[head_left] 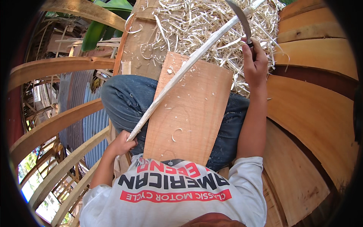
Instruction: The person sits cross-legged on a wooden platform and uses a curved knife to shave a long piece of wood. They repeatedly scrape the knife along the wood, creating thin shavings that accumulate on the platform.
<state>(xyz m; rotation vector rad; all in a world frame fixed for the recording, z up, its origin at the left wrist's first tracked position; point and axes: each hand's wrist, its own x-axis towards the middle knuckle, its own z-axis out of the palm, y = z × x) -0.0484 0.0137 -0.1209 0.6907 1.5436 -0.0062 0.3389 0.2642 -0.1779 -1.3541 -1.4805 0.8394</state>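
The white printed shirt (pixel 170 196) fills the bottom of the view, with both bare forearms coming out of its short sleeves. Just beyond it a flat wooden board (pixel 189 113) rests across the person's lap, on dark blue jeans (pixel 124 98); its near edge meets the shirt and its far edge reaches the heap of shavings (pixel 211 30).

The left hand (pixel 123 143) sits off the board's near left corner, fingers curled tight around the lower end of a long pale stick (pixel 177 73). The stick (peeled and whitish along its whole length) runs slantwise from that hand over the board's left edge and far left corner, then on across the shavings toward the top of the view.

The right hand (pixel 254 62) is raised beyond the board's far right corner, fingers wrapped closed on the handle of a curved knife (pixel 242 20). The blade arcs up from the fist and meets the stick near its far end, above the shavings.

A few loose curls lie on the board. Curved wooden planks (pixel 314 98) spread out to the right, and bent wooden ribs (pixel 56 125) to the left.
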